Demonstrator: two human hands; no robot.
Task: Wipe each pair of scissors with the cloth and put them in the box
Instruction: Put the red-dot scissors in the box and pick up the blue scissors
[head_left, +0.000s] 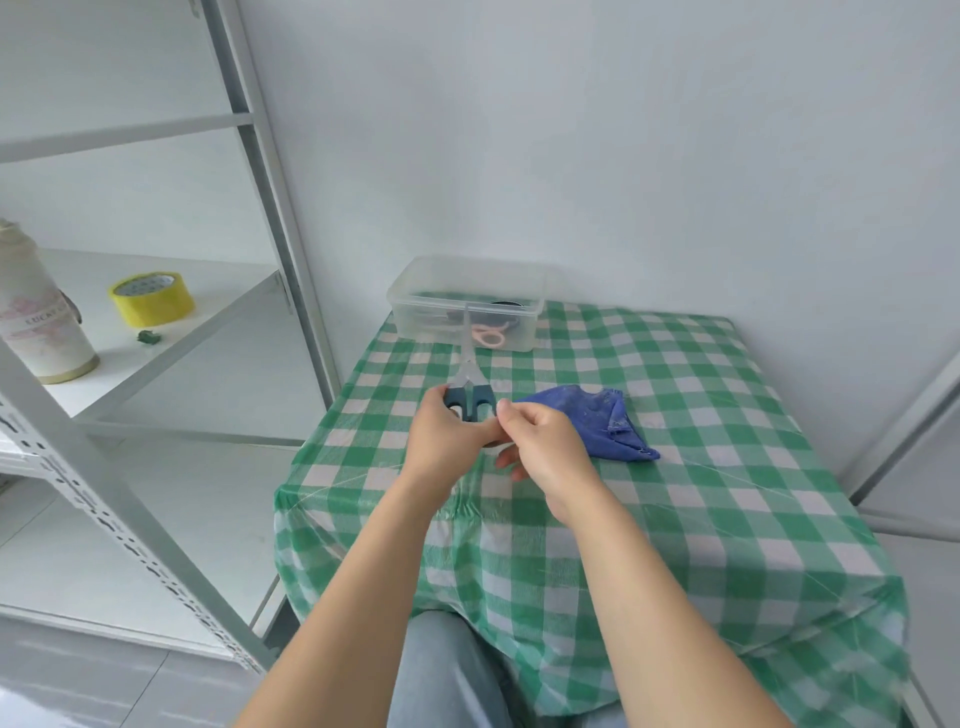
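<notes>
Now the left hand (447, 436) grips the scissors (475, 401) above the table (701, 415), blades toward the box (415, 297), the right hand (545, 447) curled at their handles, gripping or not I cannot tell, the cloth (597, 421) lying just beside it.

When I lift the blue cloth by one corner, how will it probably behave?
The blue cloth lies crumpled with folds, so it will likely hang floppy and unfold. It looks thin, so probably light. Pushed across the checked tablecloth, it may bunch up rather than slide.
</notes>
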